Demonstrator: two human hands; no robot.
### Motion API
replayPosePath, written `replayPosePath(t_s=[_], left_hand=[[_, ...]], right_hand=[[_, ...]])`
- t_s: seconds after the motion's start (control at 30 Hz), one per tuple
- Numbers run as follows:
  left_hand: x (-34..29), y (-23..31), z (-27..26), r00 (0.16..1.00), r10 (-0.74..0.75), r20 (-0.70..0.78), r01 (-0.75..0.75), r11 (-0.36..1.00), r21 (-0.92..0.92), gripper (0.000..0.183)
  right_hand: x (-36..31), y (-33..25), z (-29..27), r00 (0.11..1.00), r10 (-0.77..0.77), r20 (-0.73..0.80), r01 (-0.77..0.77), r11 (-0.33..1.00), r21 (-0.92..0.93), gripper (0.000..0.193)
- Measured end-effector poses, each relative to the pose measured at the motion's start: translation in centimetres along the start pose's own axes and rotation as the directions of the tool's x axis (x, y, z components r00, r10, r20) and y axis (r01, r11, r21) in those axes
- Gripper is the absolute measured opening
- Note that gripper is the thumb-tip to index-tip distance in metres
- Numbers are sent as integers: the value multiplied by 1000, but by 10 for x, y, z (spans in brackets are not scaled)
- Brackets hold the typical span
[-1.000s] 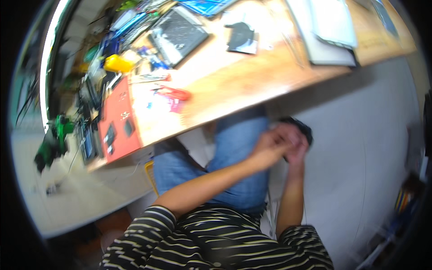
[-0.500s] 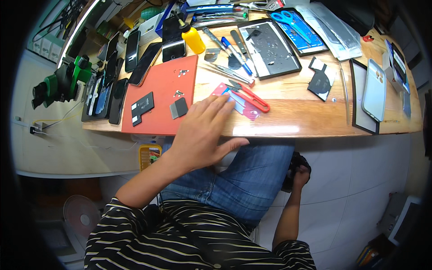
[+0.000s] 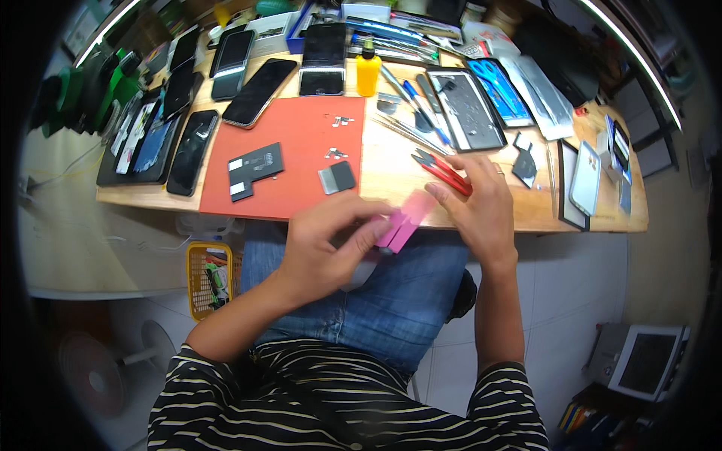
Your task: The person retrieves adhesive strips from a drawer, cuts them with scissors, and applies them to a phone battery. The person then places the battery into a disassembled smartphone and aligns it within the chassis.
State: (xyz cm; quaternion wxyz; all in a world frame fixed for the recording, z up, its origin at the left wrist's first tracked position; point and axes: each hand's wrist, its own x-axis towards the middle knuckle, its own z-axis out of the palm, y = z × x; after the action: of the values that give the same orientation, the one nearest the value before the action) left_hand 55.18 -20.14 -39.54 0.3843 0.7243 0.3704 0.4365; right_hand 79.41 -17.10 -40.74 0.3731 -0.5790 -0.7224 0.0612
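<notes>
Above the jeans (image 3: 342,316), the left hand (image 3: 323,244) pinches a blurred pink strip (image 3: 410,222), whose far end overlaps the near edge of the bench (image 3: 538,210). The right hand (image 3: 487,214) grasps red snips (image 3: 450,179) between thumb and fingers; whether they touch the bench I cannot tell. To their left, a red mat (image 3: 301,135) bears a black battery (image 3: 259,167). Beyond it lie phones (image 3: 260,92), near an upright yellow bottle (image 3: 368,74).

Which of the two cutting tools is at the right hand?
The red-handled snips, between the right hand's thumb and fingers. The other pair, the blue scissors, lies farther back on the table, touched by neither hand.
</notes>
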Motion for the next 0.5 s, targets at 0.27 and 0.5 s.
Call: replayPosePath(t_s=[0.27, 0.5], left_hand=[[-10, -4, -39, 917, -353, 185, 343, 460, -819, 70], [-12, -29, -30, 945, 60, -323, -70, 997, -18, 40]], right_hand=[[15, 6, 1, 969, 130, 209, -118, 991, -69, 25], [-22, -36, 5, 892, 426, 151, -327, 380, 865, 37]])
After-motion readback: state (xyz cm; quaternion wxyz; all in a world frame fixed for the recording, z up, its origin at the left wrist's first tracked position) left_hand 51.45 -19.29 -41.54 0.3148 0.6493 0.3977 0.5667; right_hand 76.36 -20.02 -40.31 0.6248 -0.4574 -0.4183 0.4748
